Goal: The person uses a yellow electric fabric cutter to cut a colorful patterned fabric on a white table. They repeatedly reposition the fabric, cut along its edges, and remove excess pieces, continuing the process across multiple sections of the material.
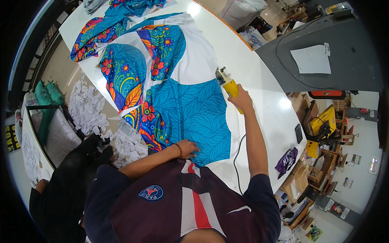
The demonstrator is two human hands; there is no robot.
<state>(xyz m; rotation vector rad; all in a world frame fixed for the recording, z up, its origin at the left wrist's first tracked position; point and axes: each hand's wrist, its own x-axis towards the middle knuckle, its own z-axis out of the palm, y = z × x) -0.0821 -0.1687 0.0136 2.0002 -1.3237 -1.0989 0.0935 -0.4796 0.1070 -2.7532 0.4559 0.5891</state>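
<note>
A teal fabric panel (190,109) with a leaf pattern and a bright floral border lies spread on white material on the table. My left hand (187,149) rests flat on its near edge, with a beaded bracelet at the wrist. In my right hand (242,100) is a yellow electric fabric cutter (230,87), gripped around its body. The cutter's metal head is at the panel's upper right corner, over the white margin; whether the blade touches the cloth cannot be made out. A black cord (235,164) runs along the table near my right forearm.
More printed fabric (125,67) is heaped towards the far left of the white table (265,87). White scraps (86,106) pile on the floor at left, beside a person in black (69,182). A phone (298,133) and a purple packet (286,162) lie near the right edge.
</note>
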